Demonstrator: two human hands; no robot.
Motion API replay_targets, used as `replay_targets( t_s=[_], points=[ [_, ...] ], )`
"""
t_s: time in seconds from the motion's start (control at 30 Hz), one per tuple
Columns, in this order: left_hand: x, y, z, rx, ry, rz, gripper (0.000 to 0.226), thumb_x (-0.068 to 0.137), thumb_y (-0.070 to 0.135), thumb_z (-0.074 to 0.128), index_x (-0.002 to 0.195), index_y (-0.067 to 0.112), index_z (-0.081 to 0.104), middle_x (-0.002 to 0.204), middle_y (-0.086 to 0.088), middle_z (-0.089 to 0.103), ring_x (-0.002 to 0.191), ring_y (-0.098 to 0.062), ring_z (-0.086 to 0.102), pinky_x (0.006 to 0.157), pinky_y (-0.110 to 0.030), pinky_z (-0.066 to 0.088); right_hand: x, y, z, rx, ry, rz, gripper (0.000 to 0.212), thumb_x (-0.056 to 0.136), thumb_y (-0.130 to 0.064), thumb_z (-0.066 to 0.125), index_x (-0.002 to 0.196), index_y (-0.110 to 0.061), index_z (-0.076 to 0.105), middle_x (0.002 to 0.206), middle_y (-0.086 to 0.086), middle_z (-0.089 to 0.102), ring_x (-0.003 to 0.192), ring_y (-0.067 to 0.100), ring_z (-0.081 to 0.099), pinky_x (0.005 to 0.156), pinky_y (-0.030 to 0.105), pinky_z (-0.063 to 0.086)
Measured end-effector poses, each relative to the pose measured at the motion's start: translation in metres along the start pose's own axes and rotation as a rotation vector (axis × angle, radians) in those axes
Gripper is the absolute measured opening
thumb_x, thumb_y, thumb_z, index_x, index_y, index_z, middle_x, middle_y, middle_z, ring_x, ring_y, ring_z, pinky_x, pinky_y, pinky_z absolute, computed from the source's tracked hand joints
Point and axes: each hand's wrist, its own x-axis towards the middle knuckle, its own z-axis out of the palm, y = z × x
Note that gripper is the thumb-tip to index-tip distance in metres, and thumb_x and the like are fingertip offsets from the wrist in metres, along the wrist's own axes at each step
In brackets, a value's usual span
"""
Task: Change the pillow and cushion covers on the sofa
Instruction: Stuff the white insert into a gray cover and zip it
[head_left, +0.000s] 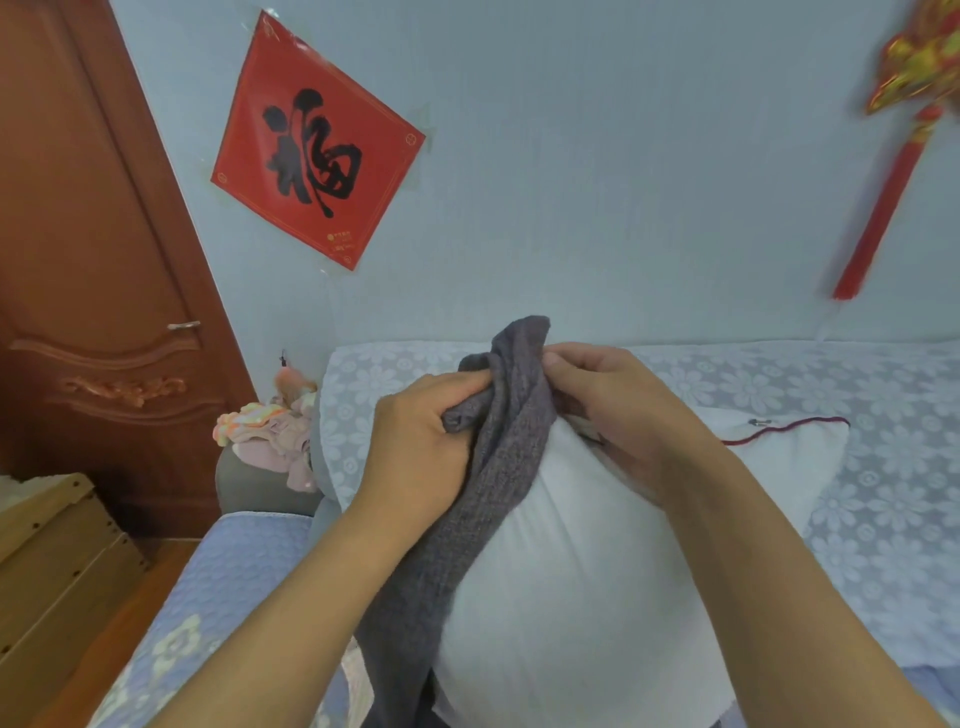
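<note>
A: Which step is this?

B: Fitting or stripping the grey knit cover (498, 467), I can't tell which. The left hand (421, 447) clenches a bunch of it; just right of that, the right hand (618, 410) pinches its top edge. The white pillow (582, 571) sits beneath both hands, mostly bare, the cover hanging down its left side.

A: Next?

B: Probably finding the opening and working it over the pillow's top corner.

A: Surroundings?

B: Left of the hands, a wooden door (93, 260) and red wall paper (317, 140); behind them the lace-draped sofa (883, 467); far right, a red tassel (883, 208).
</note>
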Motion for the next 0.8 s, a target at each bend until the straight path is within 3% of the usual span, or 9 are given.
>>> replay_targets(
  t_s=[0.1,0.17,0.23,0.33,0.47,0.53,0.63,0.73,0.8],
  points=[
    [-0.003,0.004,0.006,0.243,0.025,0.191,0.018,0.085,-0.001,0.071,0.085,0.017,0.073,0.078,0.01,0.065,0.077,-0.009,0.057,0.07,-0.029,0.048,-0.002,-0.004,0.01,-0.263,0.125,-0.097,0.032,0.106,-0.028,0.045,0.1,-0.021,0.076,0.097,-0.001,0.076,0.097,0.012,0.068,0.1,0.042,0.051],
    [-0.008,0.007,0.011,0.276,0.019,0.231,0.018,0.086,-0.001,0.069,0.092,0.015,0.073,0.087,0.01,0.067,0.084,-0.007,0.06,0.073,-0.024,0.049,-0.006,0.0,0.019,-0.401,0.23,-0.181,0.031,0.105,-0.027,0.044,0.107,-0.024,0.075,0.099,-0.01,0.074,0.099,0.007,0.066,0.098,0.037,0.05],
    [-0.014,0.008,0.013,0.314,0.01,0.226,0.031,0.086,-0.002,0.071,0.11,0.017,0.075,0.103,0.006,0.071,0.095,-0.009,0.065,0.075,-0.029,0.054,-0.013,0.006,0.024,-0.456,0.267,-0.218,0.028,0.104,-0.027,0.047,0.117,-0.028,0.071,0.099,-0.014,0.073,0.097,0.004,0.065,0.092,0.032,0.05],
    [-0.016,0.003,0.012,0.334,-0.003,0.261,0.035,0.088,0.004,0.07,0.119,0.021,0.073,0.114,0.003,0.071,0.099,-0.013,0.067,0.074,-0.035,0.057,-0.017,0.013,0.021,-0.381,0.29,-0.133,0.03,0.1,-0.031,0.056,0.13,-0.029,0.062,0.088,-0.008,0.069,0.085,0.006,0.065,0.076,0.025,0.047],
    [-0.017,0.0,0.011,0.333,-0.008,0.287,0.032,0.092,0.013,0.054,0.117,0.02,0.074,0.111,0.003,0.072,0.096,-0.012,0.066,0.073,-0.031,0.055,-0.008,0.019,0.012,-0.195,0.217,0.057,0.036,0.099,-0.033,0.061,0.133,-0.022,0.059,0.102,-0.004,0.07,0.083,0.005,0.062,0.073,0.023,0.043],
    [-0.02,0.002,0.013,0.342,0.003,0.322,0.032,0.091,0.009,0.049,0.109,0.014,0.076,0.105,0.003,0.071,0.092,-0.01,0.064,0.07,-0.029,0.054,-0.009,0.02,0.011,-0.102,0.181,0.077,0.033,0.1,-0.042,0.056,0.114,-0.017,0.072,0.095,-0.002,0.074,0.08,0.007,0.062,0.073,0.025,0.045],
    [-0.023,0.005,0.015,0.349,0.021,0.427,0.032,0.102,0.005,0.044,0.107,0.008,0.076,0.107,0.001,0.072,0.094,-0.013,0.065,0.073,-0.029,0.055,-0.012,0.018,0.01,0.007,0.119,0.085,0.04,0.098,-0.048,0.056,0.102,-0.014,0.077,0.098,0.002,0.078,0.095,0.012,0.072,0.09,0.031,0.052],
    [-0.022,-0.001,0.017,0.351,0.035,0.478,0.034,0.106,0.011,0.043,0.115,0.009,0.075,0.12,-0.002,0.072,0.109,-0.017,0.067,0.087,-0.031,0.057,-0.011,0.022,0.009,-0.085,0.129,0.019,0.03,0.099,-0.039,0.059,0.1,-0.015,0.077,0.098,0.003,0.078,0.1,0.021,0.072,0.099,0.046,0.053],
    [-0.024,-0.008,0.017,0.331,0.047,0.419,0.03,0.101,0.009,0.052,0.121,0.013,0.074,0.129,0.001,0.068,0.12,-0.012,0.063,0.103,-0.023,0.049,-0.009,0.025,0.006,-0.109,0.222,-0.039,0.023,0.101,-0.028,0.056,0.101,-0.018,0.077,0.096,0.004,0.077,0.099,0.023,0.072,0.099,0.052,0.053]
  ],
)
